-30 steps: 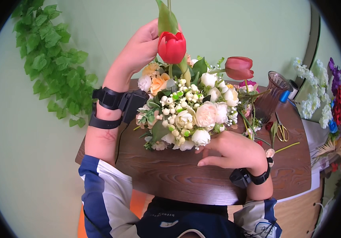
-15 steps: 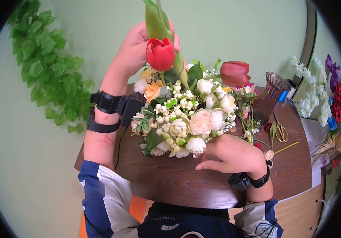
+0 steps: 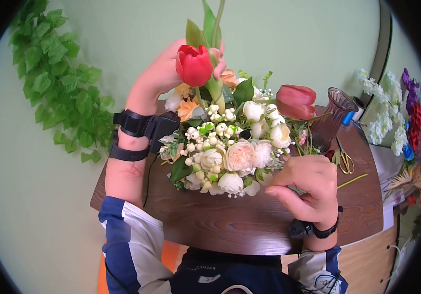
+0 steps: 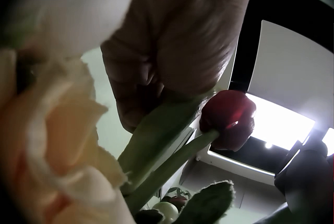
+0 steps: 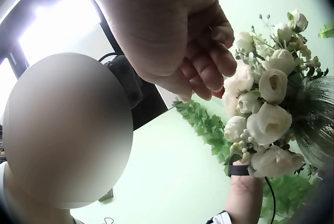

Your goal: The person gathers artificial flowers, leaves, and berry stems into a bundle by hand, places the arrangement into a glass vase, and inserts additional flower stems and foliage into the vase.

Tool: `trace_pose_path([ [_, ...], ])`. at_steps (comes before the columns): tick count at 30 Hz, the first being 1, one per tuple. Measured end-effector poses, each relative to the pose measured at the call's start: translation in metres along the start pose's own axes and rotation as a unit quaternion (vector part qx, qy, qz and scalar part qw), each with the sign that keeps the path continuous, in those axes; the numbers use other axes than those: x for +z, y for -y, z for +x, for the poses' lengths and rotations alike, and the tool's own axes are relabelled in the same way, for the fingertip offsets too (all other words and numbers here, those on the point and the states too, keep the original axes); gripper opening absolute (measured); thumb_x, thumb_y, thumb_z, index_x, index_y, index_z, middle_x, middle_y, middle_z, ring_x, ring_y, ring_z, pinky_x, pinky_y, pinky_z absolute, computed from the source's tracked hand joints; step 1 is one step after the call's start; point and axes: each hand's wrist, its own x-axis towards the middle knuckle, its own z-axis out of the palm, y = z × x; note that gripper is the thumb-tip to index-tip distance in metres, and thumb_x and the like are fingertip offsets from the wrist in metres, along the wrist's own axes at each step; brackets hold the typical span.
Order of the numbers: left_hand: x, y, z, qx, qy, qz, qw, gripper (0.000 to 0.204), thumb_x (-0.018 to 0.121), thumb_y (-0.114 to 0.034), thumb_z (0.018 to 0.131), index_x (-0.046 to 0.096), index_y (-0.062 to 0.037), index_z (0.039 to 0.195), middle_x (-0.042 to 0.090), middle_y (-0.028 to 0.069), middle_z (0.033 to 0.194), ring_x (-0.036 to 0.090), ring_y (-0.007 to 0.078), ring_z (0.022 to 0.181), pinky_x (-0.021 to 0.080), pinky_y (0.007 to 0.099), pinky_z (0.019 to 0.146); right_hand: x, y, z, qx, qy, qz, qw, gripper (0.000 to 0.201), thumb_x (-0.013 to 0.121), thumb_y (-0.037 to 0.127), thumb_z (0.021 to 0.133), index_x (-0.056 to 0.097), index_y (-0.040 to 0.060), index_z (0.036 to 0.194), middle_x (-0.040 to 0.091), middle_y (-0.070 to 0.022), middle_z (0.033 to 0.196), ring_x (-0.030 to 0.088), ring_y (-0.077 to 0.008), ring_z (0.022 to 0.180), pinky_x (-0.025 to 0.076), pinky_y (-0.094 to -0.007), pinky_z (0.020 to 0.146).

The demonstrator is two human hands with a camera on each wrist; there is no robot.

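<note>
My left hand (image 3: 164, 68) is behind the bouquet, its fingers curled round a leafy green stem (image 3: 217, 29) that runs from the blooms up past the top of the head view. A red tulip (image 3: 194, 65) stands in front of that hand; in the left wrist view its bloom (image 4: 228, 119) is beside the palm. The bouquet (image 3: 240, 157) has cream and white roses, peach blooms and white berries. A second, darker tulip (image 3: 295, 102) leans out at the right. My right hand (image 3: 311, 186) is just right of the bouquet, fingers loosely curled with nothing in them.
A ribbed glass vase (image 3: 329, 122) stands on the dark wooden table (image 3: 210, 223) at the right. Gold-handled scissors (image 3: 346, 161) and a cut green stem (image 3: 352, 180) lie near it. Green ivy (image 3: 56, 73) hangs on the left wall, and more flowers (image 3: 411, 122) are at the far right.
My right hand has drawn away from the bouquet's front edge, to the right and slightly farther back. My left hand is lower with the stem, and the red tulip has shifted left.
</note>
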Motion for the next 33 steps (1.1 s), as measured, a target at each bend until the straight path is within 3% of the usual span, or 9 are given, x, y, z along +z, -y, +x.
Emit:
trace_pose_path([
  [2, -0.001, 0.006, 0.0, -0.049, 0.015, 0.001, 0.999, 0.018, 0.053, -0.02, 0.093, 0.052, -0.0031, 0.1, 0.058, 0.0057, 0.078, 0.057, 0.0136, 0.077, 0.047, 0.028, 0.071, 0.002, -0.002, 0.0, -0.007, -0.018, -0.032, 0.999, 0.014, 0.075, 0.007, 0.069, 0.061, 0.0038, 0.07, 0.055, -0.0061, 0.058, 0.052, -0.021, 0.048, 0.037, -0.0305, 0.042],
  [5, 0.002, 0.013, -0.001, -0.012, 0.053, -0.063, 0.997, 0.018, 0.053, -0.02, 0.093, 0.052, -0.004, 0.101, 0.057, 0.0046, 0.076, 0.056, 0.0133, 0.078, 0.047, 0.0282, 0.073, 0.003, 0.0, 0.003, -0.003, -0.024, -0.052, 0.998, 0.014, 0.075, 0.006, 0.069, 0.061, 0.0035, 0.07, 0.054, -0.0058, 0.058, 0.051, -0.0212, 0.047, 0.037, -0.0309, 0.042],
  [12, 0.0, 0.004, -0.012, -0.072, 0.031, -0.018, 0.997, 0.019, 0.05, -0.02, 0.094, 0.051, -0.0053, 0.106, 0.056, 0.0029, 0.073, 0.053, 0.0115, 0.079, 0.044, 0.0279, 0.077, 0.009, -0.004, 0.002, 0.0, -0.029, -0.082, 0.996, 0.015, 0.076, 0.007, 0.068, 0.061, 0.0035, 0.072, 0.052, -0.0053, 0.057, 0.05, -0.021, 0.047, 0.037, -0.0309, 0.042],
  [14, 0.009, 0.006, -0.012, -0.048, 0.006, -0.029, 0.998, 0.02, 0.047, -0.025, 0.094, 0.047, -0.005, 0.095, 0.052, 0.0028, 0.07, 0.049, 0.0106, 0.065, 0.043, 0.0242, 0.059, 0.012, -0.004, 0.003, -0.012, -0.036, -0.114, 0.993, 0.021, 0.077, 0.012, 0.068, 0.062, 0.0037, 0.08, 0.054, -0.0052, 0.063, 0.052, -0.0207, 0.051, 0.039, -0.0307, 0.044],
  [20, 0.025, 0.0, -0.016, -0.11, 0.041, -0.019, 0.993, 0.017, 0.047, -0.019, 0.095, 0.051, -0.0033, 0.098, 0.055, 0.0024, 0.073, 0.051, 0.0106, 0.067, 0.044, 0.0242, 0.062, 0.031, -0.005, 0.009, -0.048, -0.104, -0.183, 0.976, 0.041, 0.078, 0.021, 0.065, 0.061, 0.0032, 0.098, 0.057, -0.0081, 0.082, 0.057, -0.0229, 0.065, 0.044, -0.0311, 0.051],
  [24, 0.031, -0.001, -0.021, -0.174, 0.038, -0.032, 0.984, 0.015, 0.05, -0.015, 0.094, 0.053, -0.0019, 0.102, 0.059, 0.004, 0.077, 0.056, 0.0115, 0.073, 0.047, 0.0239, 0.067, 0.036, -0.008, 0.005, -0.054, -0.104, -0.23, 0.966, 0.042, 0.077, 0.019, 0.065, 0.061, 0.003, 0.1, 0.057, -0.0094, 0.087, 0.058, -0.0243, 0.07, 0.046, -0.0323, 0.054],
  [26, 0.022, 0.005, -0.023, -0.152, 0.053, -0.062, 0.985, 0.014, 0.053, -0.013, 0.093, 0.056, -0.0014, 0.1, 0.061, 0.0037, 0.082, 0.058, 0.0113, 0.079, 0.047, 0.0232, 0.07, 0.036, -0.008, 0.004, -0.031, -0.09, -0.229, 0.969, 0.041, 0.077, 0.017, 0.066, 0.061, 0.0032, 0.1, 0.057, -0.0099, 0.088, 0.058, -0.0252, 0.072, 0.047, -0.033, 0.057],
  [28, 0.019, 0.001, -0.023, -0.157, 0.049, 0.056, 0.985, 0.013, 0.056, -0.012, 0.092, 0.058, -0.0003, 0.098, 0.061, 0.002, 0.086, 0.058, 0.01, 0.081, 0.047, 0.0233, 0.072, 0.035, -0.01, 0.005, -0.032, -0.089, -0.232, 0.968, 0.04, 0.076, 0.016, 0.066, 0.061, 0.0037, 0.101, 0.057, -0.0097, 0.088, 0.058, -0.0255, 0.071, 0.047, -0.033, 0.057],
  [33, 0.012, 0.002, -0.025, -0.182, 0.007, 0.096, 0.979, 0.016, 0.065, -0.01, 0.086, 0.062, 0.0007, 0.096, 0.062, 0.0009, 0.089, 0.057, 0.0077, 0.081, 0.047, 0.0222, 0.072, 0.038, -0.014, 0.005, -0.023, -0.083, -0.234, 0.968, 0.041, 0.075, 0.013, 0.066, 0.06, 0.0047, 0.103, 0.057, -0.0096, 0.088, 0.058, -0.0261, 0.071, 0.047, -0.0328, 0.056],
])
